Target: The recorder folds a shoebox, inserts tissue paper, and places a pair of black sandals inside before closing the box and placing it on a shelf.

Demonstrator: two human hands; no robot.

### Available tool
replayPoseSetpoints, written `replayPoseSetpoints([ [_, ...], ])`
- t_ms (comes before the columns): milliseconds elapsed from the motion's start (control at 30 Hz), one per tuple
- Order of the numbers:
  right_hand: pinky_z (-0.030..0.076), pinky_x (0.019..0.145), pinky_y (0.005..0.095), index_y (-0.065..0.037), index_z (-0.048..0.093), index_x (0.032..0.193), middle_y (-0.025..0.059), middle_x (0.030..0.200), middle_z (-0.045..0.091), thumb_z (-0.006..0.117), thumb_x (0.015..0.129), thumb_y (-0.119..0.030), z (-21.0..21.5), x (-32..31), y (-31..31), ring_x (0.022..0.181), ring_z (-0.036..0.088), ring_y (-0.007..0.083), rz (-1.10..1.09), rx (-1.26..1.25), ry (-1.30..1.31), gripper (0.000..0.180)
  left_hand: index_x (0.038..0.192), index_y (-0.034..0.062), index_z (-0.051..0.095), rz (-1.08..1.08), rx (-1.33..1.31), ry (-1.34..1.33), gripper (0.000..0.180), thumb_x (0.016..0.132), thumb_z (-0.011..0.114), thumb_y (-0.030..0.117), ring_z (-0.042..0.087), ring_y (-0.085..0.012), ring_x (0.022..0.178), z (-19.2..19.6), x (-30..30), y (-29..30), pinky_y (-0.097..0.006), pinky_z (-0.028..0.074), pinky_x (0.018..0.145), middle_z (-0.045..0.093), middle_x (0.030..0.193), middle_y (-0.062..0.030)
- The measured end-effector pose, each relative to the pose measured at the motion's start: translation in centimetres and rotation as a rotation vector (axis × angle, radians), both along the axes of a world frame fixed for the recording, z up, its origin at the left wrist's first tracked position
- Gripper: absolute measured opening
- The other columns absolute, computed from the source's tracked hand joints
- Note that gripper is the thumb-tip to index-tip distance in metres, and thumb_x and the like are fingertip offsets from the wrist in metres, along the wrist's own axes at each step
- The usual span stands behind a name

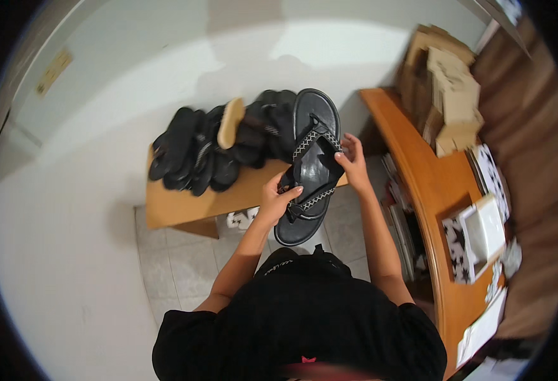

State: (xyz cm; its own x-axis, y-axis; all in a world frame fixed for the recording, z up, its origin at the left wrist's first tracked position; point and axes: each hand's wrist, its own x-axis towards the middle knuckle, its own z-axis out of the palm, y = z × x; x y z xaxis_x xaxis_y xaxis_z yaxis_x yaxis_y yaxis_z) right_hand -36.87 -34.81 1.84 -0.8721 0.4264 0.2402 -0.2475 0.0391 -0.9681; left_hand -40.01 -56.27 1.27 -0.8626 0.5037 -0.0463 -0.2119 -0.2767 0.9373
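Blk shirt's (310, 305) below hands (275, 200) (354, 168) clamped on sandal (314, 166), toe fwd, long axis tilted R.

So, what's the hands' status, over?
Left hand and right hand both gripping a black sandal. Patterned straps facing the camera. Nearest clutter: dark footwear on the small table beyond.

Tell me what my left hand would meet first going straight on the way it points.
The black sandal: your left hand grips its side. Past that, perhaps the pale wall, though depth is unclear.
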Motion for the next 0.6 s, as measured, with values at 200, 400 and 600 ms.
replayPoseSetpoints([
  [200, 0.043, 0.079, 0.0273, 0.003, 0.037, 0.129, 0.0095, 0.107, 0.051, 0.061, 0.084, -0.021, 3.7, 11.5, 11.0, 0.093, 0.051, 0.0147, -0.361, 0.019, -0.105, 0.056, 0.116, -0.002, 0.054, -0.486, 0.009, -0.007, 0.043, 0.075, 0.067, -0.001, 0.056, -0.008, 0.085, -0.8, 3.8, 11.1, -0.024, 0.046, 0.079, 0.062, 0.099, -0.0037],
  [400, 0.044, 0.069, 0.0228, 0.002, 0.052, 0.103, 0.0029, 0.082, 0.06, 0.062, 0.085, -0.014, 4.6, 23.9, 20.3, 0.078, 0.056, 0.0096, -0.697, 0.028, -0.052, 0.026, 0.118, -0.0052, 0.051, -0.87, 0.004, 0.087, 0.045, 0.076, 0.067, -0.001, 0.058, -0.0118, 0.089, 0.7, 10.7, 21.4, -0.027, 0.047, 0.081, 0.061, 0.103, -0.0081],
  [600, 0.045, 0.065, 0.0238, 0.005, 0.057, 0.097, 0.0075, 0.085, 0.064, 0.06, 0.085, -0.015, 6.6, 34.9, 25.7, 0.073, 0.057, 0.0109, -0.844, 0.105, -0.223, 0.023, 0.118, -0.0066, 0.051, -1.111, 0.012, 0.036, 0.042, 0.08, 0.064, 0.004, 0.057, -0.0121, 0.09, 0.1, 17.7, 28.8, -0.027, 0.047, 0.082, 0.061, 0.105, -0.0086],
])
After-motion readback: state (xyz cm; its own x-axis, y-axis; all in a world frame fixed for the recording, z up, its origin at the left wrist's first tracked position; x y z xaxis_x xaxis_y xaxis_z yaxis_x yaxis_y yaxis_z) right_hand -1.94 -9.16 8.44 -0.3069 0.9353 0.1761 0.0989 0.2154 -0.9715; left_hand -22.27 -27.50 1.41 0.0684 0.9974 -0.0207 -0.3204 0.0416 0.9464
